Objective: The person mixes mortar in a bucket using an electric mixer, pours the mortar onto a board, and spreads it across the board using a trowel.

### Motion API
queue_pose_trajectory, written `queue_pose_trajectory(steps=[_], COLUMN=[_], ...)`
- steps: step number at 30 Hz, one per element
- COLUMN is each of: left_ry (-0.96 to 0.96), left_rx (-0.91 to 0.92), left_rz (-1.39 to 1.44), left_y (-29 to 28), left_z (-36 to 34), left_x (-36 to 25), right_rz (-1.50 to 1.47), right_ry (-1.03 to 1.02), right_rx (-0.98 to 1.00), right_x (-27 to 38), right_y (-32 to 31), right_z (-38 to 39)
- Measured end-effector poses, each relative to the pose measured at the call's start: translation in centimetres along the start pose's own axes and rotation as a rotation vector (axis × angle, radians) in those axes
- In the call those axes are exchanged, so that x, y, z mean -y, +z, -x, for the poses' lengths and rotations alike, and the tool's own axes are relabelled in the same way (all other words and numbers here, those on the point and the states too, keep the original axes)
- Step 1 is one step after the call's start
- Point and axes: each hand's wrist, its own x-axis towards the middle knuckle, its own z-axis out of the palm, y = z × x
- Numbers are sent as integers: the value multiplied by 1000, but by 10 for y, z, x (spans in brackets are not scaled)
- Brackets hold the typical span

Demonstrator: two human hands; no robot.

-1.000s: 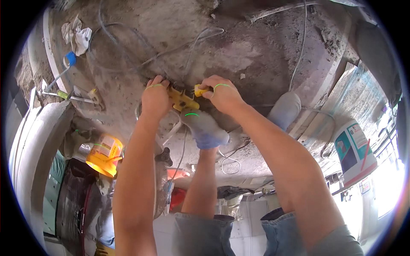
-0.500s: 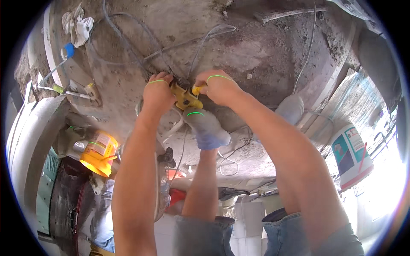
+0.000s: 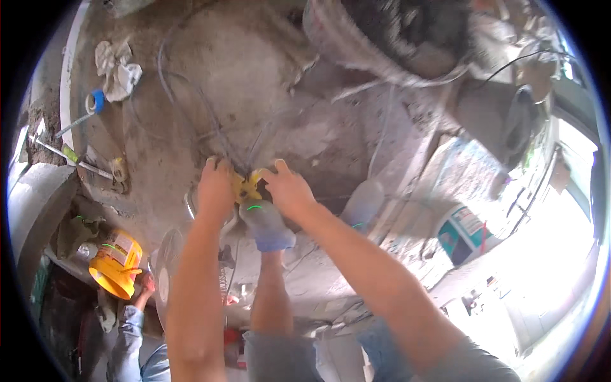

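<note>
My left hand (image 3: 215,186) is closed on a yellow device (image 3: 245,188) on the dusty floor, its fingertips at the device's left side. My right hand (image 3: 286,190) curls its fingers round a small yellow piece at the device's right side, blurred and partly hidden by those fingers. A grey cable (image 3: 213,120) runs down toward the device. Just below it is my grey-socked foot (image 3: 264,223), and my other foot (image 3: 364,198) lies to the right.
An orange bucket (image 3: 116,261) is lower left, beside another person's hand (image 3: 146,285). A white-and-teal pail (image 3: 464,234) lies right. A large dirty tub (image 3: 420,77) is at the top. A crumpled rag (image 3: 118,73), blue tape roll (image 3: 95,102) and rod tool (image 3: 89,162) lie upper left.
The view has shifted, so my hands and the yellow device appear lower. The large tub and the other person's hand have come into view. Both my hands remain at the device.
</note>
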Motion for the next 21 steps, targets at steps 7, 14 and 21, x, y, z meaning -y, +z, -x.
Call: queue_pose_trajectory(steps=[7,14,21], left_ry=[-173,226,204], left_rx=[217,262,91], left_rz=[279,332,194], left_y=[-72,-115,-119], left_z=[108,225,300], left_x=[-90,-151,-149], right_rz=[-154,309,885], right_ry=[209,284,317], right_rx=[-86,-913,-946], right_x=[-20,-96,-96], right_y=[-170,-436,-778], right_z=[175,431,510])
